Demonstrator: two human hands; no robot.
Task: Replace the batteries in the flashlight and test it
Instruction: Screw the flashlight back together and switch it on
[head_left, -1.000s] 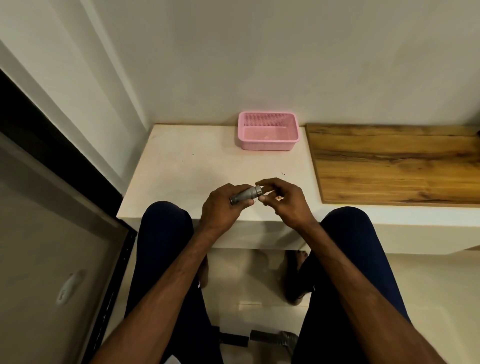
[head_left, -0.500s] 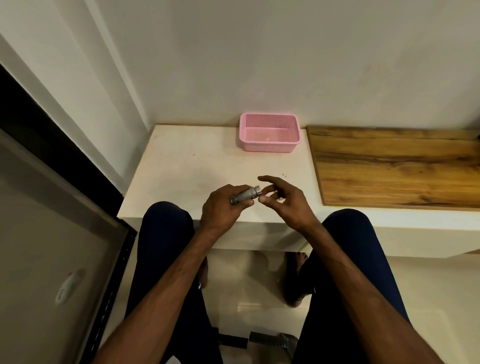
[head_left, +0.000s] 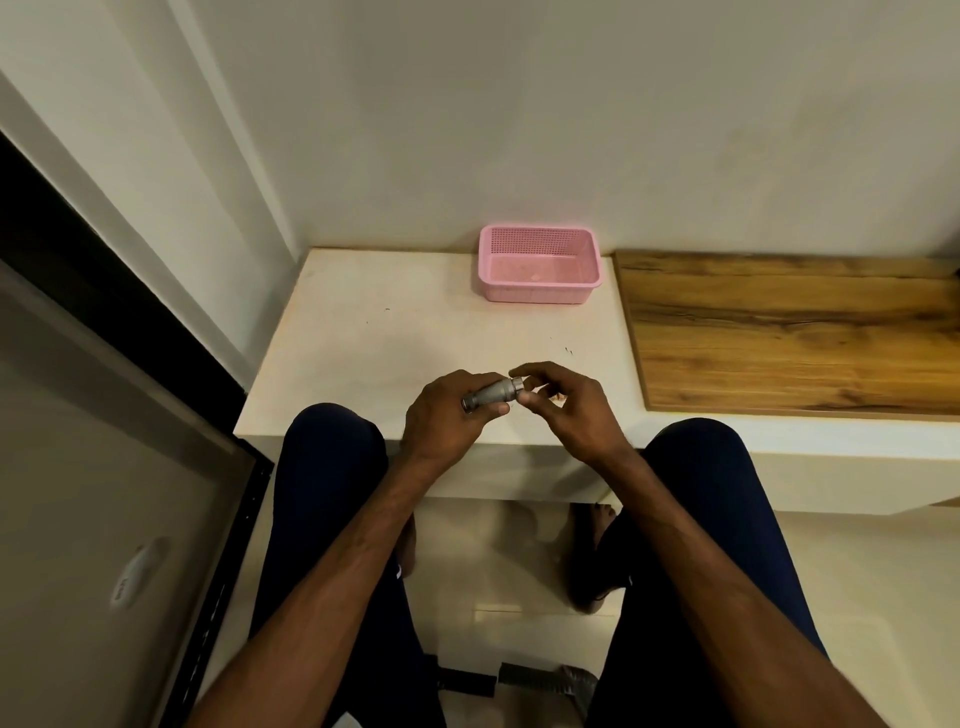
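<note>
A small grey metal flashlight (head_left: 492, 396) lies across my left hand (head_left: 444, 421), which is closed around its wider end. Its narrow end points right. My right hand (head_left: 569, 410) meets that narrow end, forefinger arched over the tip and thumb just below it. Both hands hover over the front edge of a white ledge (head_left: 395, 338), above my knees. No loose batteries are visible on the ledge. Whether my right palm hides something small I cannot tell.
A pink plastic basket (head_left: 540, 299) stands at the back of the ledge against the wall. A wooden board (head_left: 779, 332) covers the ledge to the right. A dark-framed glass door (head_left: 130, 415) runs along the left. On the floor between my legs lie a grey ribbed part (head_left: 550, 682) and a black part (head_left: 466, 682).
My right fingers shifted their hold at the flashlight's narrow end, the forefinger now curled over the tip. My left hand and the flashlight stayed nearly still.
</note>
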